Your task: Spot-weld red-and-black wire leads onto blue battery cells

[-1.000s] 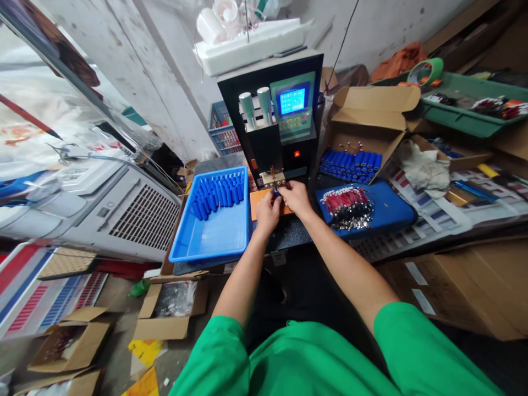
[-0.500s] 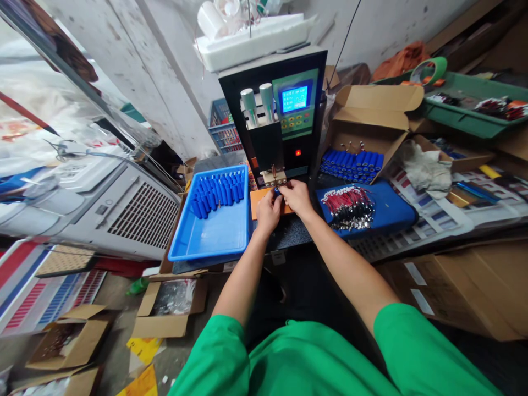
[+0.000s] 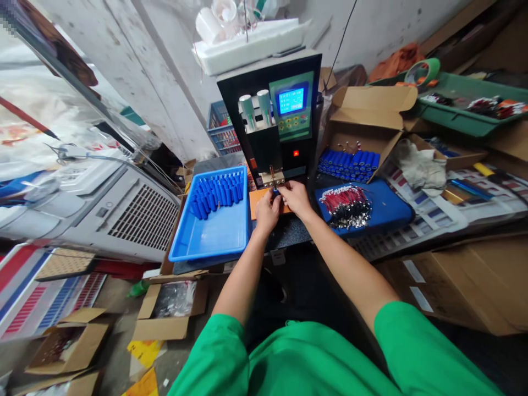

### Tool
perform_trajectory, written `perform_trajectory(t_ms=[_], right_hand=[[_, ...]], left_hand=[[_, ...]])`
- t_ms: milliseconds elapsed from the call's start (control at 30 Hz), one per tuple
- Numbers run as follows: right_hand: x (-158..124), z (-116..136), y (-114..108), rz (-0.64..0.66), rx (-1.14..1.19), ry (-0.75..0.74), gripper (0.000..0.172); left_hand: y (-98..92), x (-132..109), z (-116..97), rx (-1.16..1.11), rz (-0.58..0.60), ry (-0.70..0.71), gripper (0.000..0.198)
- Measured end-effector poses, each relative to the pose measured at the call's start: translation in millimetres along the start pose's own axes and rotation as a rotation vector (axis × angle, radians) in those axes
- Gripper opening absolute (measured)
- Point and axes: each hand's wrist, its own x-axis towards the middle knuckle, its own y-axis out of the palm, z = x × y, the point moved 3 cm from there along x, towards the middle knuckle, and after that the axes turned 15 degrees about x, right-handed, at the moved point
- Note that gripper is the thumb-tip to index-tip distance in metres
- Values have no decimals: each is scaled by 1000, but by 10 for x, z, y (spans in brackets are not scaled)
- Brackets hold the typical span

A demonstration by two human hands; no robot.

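Observation:
Between my fingertips is a small blue cylinder, held just under the metal tips of a black machine with a lit screen. My left hand is closed on the cylinder from the left. From the right, my right hand pinches at the same spot; what exactly its fingertips hold is too small to tell. Both hands are over an orange block. Left of them, a blue tray holds several blue cylinders. To the right, red and black wires lie on a blue pad.
An open cardboard box of blue cylinders stands behind the wires. A green tray with tape is at the back right, near a white glove. Cardboard boxes stand on the floor at the left.
The view has shifted slightly. Both hands stay at the machine's tips, with the blue cylinder showing a little more between the fingers.

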Motion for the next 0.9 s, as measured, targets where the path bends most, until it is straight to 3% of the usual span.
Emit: perform_trajectory(t_ms=[200, 333, 500, 767, 900], right_hand=[[-150, 106, -53, -9, -60, -82, 29], [-317, 257, -70, -49, -322, -222, 23], [-385, 388, -55, -25, -598, -261, 23], [-338, 409, -97, -10, -453, -209, 27], [-295, 396, -337, -79, -427, -261, 29]], left_hand=[[-19, -17, -25, 0, 3, -22, 27], [-31, -35, -34, 29, -25, -26, 22], [-37, -7, -21, 87, -57, 70, 23], [-30, 30, 0, 156, -86, 199, 26], [-87, -6, -29, 107, -116, 187, 34]])
